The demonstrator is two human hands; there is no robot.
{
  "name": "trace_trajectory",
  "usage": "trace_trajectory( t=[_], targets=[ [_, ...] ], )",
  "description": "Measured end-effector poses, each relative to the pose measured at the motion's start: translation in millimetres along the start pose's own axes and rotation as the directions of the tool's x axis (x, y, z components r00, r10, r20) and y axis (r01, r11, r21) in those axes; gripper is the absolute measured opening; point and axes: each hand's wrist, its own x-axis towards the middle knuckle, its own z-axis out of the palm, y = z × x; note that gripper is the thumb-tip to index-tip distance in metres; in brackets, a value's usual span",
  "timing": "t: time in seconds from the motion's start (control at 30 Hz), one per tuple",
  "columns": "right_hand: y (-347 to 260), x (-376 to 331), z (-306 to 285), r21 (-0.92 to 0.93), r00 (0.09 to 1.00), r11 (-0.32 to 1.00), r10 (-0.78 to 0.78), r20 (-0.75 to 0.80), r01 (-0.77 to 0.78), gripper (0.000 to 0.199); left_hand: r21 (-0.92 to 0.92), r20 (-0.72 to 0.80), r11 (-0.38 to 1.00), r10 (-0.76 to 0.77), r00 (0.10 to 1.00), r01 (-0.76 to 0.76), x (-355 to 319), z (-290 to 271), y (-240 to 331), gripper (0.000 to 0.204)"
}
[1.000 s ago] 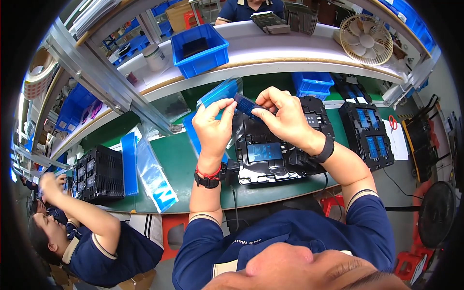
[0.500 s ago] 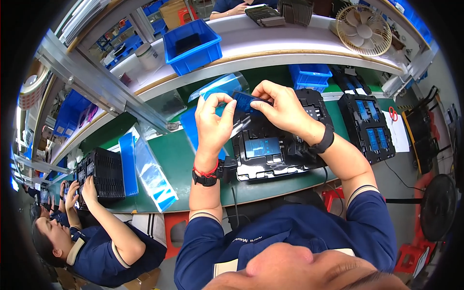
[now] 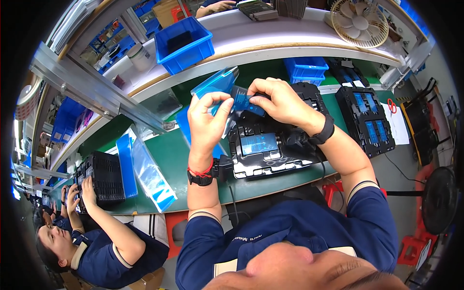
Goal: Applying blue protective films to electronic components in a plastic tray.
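A flat dark-blue battery (image 3: 248, 100) with pale print is held up above a black plastic tray (image 3: 246, 170). My right hand (image 3: 278, 100) is closed on its right side, thumb in front and fingers bent behind. At the battery's left edge, my left hand (image 3: 211, 113) pinches with thumb and index finger; whether a thin film is also between those fingertips is unclear. In the tray's near left pocket lies a similar battery (image 3: 259, 144). Blue film sheets (image 3: 216, 83) stand curled behind my left hand.
A second black tray (image 3: 365, 121) with several blue-faced pieces stands right, near red scissors (image 3: 392, 106). Clear-and-blue film (image 3: 151, 169) lies left. Blue bins (image 3: 307, 70) sit under the shelf, another bin (image 3: 186, 50) on it. At left, a co-worker (image 3: 99, 241) handles stacked black trays (image 3: 107, 176).
The battery has turned so more of its printed face shows. Both hands keep their grip and sit slightly further left in the picture, as the whole view has shifted a little.
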Motion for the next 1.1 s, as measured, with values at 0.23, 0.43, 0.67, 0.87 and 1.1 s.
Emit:
trace_trajectory(
  t=[0.23, 0.43, 0.67, 0.87, 1.1],
  targets=[
    [-1, -2, -11, 0.066, 0.992, 0.994, -0.088, 0.094, 0.082, 0.008, 0.106, -0.031, 0.993, -0.044, 0.999, 0.047, 6, -22, -24, 0.022],
    [-7, -3, -9, 0.145, 0.968, 0.98, -0.163, 0.193, 0.136, 0.008, -0.073, 0.323, 0.994, -0.053, 0.945, 0.081, 5, -20, -24, 0.023],
    [10, -2, -21, 0.718, 0.981, 0.684, 0.019, -0.193, 0.128, 0.012, -0.009, 0.201, 0.986, -0.16, 0.966, 0.165, 6, -31, -31, 0.012],
    [25, -3, -20, 0.343, 0.924, 0.937, 0.18, -0.339, -0.056, 0.055, -0.089, 0.15, 0.991, -0.09, 0.985, 0.104, 6, -27, -24, 0.012],
    [9, -4, -13, 0.22, 0.956, 0.975, 0.052, -0.288, 0.013, 0.103, -0.034, 0.166, 0.996, -0.073, 0.983, 0.08, 6, -19, -20, 0.011]
  ],
)
